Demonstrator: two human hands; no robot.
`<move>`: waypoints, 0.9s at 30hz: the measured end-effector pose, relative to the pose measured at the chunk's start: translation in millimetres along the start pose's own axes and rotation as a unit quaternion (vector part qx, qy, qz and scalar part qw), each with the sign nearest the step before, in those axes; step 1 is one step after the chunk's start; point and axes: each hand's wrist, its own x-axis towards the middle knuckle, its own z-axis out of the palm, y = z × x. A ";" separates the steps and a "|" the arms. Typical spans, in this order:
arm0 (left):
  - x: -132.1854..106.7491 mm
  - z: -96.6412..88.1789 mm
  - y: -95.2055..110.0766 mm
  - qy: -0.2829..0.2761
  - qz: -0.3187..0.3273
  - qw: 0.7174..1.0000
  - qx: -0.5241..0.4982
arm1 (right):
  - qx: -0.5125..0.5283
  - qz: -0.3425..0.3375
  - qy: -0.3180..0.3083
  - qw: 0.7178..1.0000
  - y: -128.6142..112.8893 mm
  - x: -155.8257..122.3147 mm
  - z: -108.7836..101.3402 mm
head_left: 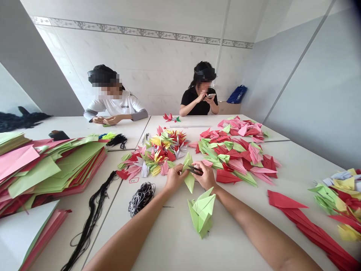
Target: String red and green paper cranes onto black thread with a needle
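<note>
My left hand (175,177) pinches a folded light-green paper piece (188,173) held just above the white table (175,241). My right hand (205,176) is closed on a small dark tool (195,170), probably scissors or a needle holder, whose tip touches the green piece. Below my hands, a stack of folded green paper cranes (201,212) lies on the table between my forearms. A bundle of black-and-white cord (141,196) sits to the left of my left forearm.
Heaps of folded cranes lie ahead, multicoloured (158,152) and red, pink and green (237,156). Flat coloured paper sheets (47,169) are stacked left, with black string (90,218) beside them. Red folded pieces (304,222) lie right. Two people sit across the table.
</note>
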 end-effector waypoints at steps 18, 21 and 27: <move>-3.1 -3.5 7.7 -0.041 -0.053 0.998 -0.008 | 0.201 0.094 0.079 0.972 -21.3 28.3 -24.8; -2.2 -4.6 5.0 -0.044 -0.068 0.996 -0.023 | 0.236 0.106 0.118 0.959 -28.5 38.5 -38.0; -1.1 -6.7 7.5 -0.048 -0.090 0.993 -0.063 | 0.264 0.097 0.177 0.943 -41.1 56.9 -70.0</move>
